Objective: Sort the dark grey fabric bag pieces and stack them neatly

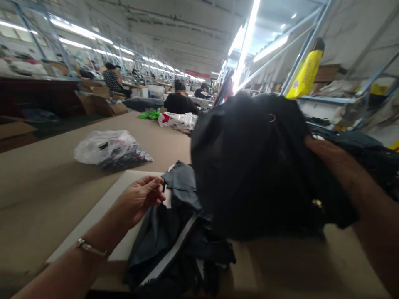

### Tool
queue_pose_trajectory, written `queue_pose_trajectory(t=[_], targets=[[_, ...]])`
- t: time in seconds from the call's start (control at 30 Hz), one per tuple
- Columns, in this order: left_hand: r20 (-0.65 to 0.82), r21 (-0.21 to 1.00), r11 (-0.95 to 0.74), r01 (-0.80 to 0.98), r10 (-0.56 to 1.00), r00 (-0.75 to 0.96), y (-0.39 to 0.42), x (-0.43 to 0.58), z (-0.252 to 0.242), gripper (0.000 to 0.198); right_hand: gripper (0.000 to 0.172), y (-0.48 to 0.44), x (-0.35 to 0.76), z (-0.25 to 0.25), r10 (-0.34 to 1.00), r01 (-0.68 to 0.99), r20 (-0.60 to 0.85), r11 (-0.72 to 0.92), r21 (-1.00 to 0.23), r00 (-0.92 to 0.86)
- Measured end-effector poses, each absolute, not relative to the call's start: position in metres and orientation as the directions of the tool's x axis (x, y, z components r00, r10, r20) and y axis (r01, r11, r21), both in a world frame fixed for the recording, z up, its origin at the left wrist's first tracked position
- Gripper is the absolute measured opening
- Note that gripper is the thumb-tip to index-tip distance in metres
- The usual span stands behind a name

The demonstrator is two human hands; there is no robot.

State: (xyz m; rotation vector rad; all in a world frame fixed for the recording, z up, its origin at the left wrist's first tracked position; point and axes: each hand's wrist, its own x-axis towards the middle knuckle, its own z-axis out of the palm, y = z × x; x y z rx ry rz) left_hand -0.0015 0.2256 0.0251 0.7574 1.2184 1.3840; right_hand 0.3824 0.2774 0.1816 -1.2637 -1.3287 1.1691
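A large black bag (249, 174) with a brass eyelet and a small gold-coloured metal fitting fills the right of the view, raised above the table and slightly blurred. My right hand (324, 155) grips its right side; the fingertips are partly hidden by the cloth. At the left, my left hand (145, 197) is closed in a pinch at the corner of a dark grey fabric piece (183, 187), with a small black bit between the fingertips. That piece has a pale stripe and lies crumpled on a white board (115, 232), partly behind the bag.
On the brown table (46, 178) sit a clear plastic bag (109, 147) of small dark items, a white plastic bag (177, 120) and a green bundle (149, 114). More dark bags (358, 149) are piled at right. A person (180, 101) sits beyond the table, near cardboard boxes (96, 99).
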Motion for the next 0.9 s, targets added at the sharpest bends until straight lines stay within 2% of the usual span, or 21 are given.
queue_pose_trajectory(t=[0.1,0.23,0.27,0.33,0.4,0.43,0.47,0.5,0.57,0.63,0.7,0.73,0.83,0.9], targets=[[-0.242,0.939,0.171,-0.298,0.944,-0.223,0.219,-0.01,0.018,0.015,0.026,0.31,0.429,0.185,0.988,0.109,-0.062,-0.078,-0.991,0.144],[-0.288,0.952,0.254,-0.173,0.934,-0.21,0.211,-0.007,-0.006,0.019,0.015,0.372,0.522,0.154,0.955,0.356,-0.194,-0.266,-0.896,0.224],[-0.274,0.959,0.252,-0.126,0.938,-0.212,0.21,-0.004,-0.011,0.02,0.016,0.385,0.538,0.146,0.942,0.454,-0.104,-0.248,-0.856,0.319],[-0.223,0.974,0.225,-0.016,0.95,-0.22,0.21,0.003,-0.017,0.021,0.017,0.398,0.546,0.13,0.937,0.637,0.184,-0.05,-0.769,0.296],[-0.15,0.98,0.175,0.094,0.964,-0.221,0.212,0.012,-0.019,0.02,0.008,0.392,0.51,0.113,0.886,0.763,0.459,0.254,-0.595,0.062],[-0.113,0.98,0.145,0.136,0.97,-0.215,0.214,0.017,-0.019,0.02,0.013,0.382,0.478,0.103,0.852,0.793,0.518,0.364,-0.488,-0.072],[-0.08,0.979,0.115,0.17,0.976,-0.204,0.215,0.022,-0.019,0.021,0.013,0.371,0.441,0.091,0.845,0.802,0.487,0.44,-0.404,-0.218],[-0.051,0.977,0.089,0.196,0.981,-0.189,0.216,0.027,-0.019,0.021,0.016,0.358,0.401,0.077,0.85,0.783,0.362,0.507,-0.361,-0.383],[-0.016,0.973,0.049,0.226,0.989,-0.147,0.216,0.036,-0.02,0.023,0.019,0.338,0.328,0.045,0.815,0.732,0.197,0.577,-0.362,-0.544],[-0.008,0.971,0.03,0.237,0.995,-0.095,0.214,0.043,-0.023,0.026,0.03,0.33,0.28,0.011,0.854,0.814,0.014,0.501,-0.293,-0.521],[-0.023,0.97,0.036,0.239,0.998,-0.055,0.212,0.048,-0.026,0.028,0.04,0.336,0.259,-0.017,0.907,0.891,-0.061,0.394,-0.225,-0.416],[-0.037,0.969,0.045,0.243,0.999,-0.041,0.211,0.049,-0.028,0.029,0.039,0.342,0.257,-0.027,0.926,0.916,-0.075,0.348,-0.2,-0.369],[-0.07,0.969,0.072,0.238,0.997,-0.016,0.211,0.052,-0.031,0.03,0.022,0.361,0.265,-0.042,0.944,0.933,-0.072,0.303,-0.194,-0.322],[-0.066,0.976,0.064,0.208,0.998,0.004,0.215,0.056,-0.031,0.029,0.022,0.366,0.271,-0.04,0.94,0.923,-0.049,0.32,-0.214,-0.338]])
